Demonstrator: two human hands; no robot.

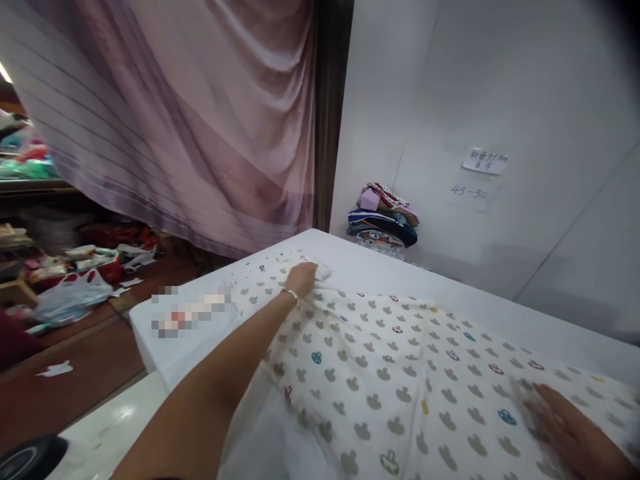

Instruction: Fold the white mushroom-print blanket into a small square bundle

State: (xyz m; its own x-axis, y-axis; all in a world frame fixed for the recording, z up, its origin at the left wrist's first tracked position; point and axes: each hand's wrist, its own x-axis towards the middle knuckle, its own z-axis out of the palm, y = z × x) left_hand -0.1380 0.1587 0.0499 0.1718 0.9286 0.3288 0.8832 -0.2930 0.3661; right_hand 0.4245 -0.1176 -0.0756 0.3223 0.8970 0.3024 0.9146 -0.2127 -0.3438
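On a white table [360, 272], the left hand [301, 277] grips printed cloth [380, 363]; whether the blurred right hand [575, 427] does is unclear.

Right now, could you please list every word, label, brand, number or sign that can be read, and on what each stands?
"45-50": handwritten on the pale sheet on the smooth white wall.
Handwritten characters on the white rectangular paper above it: too small and blurred to read surely.
No other readable text.
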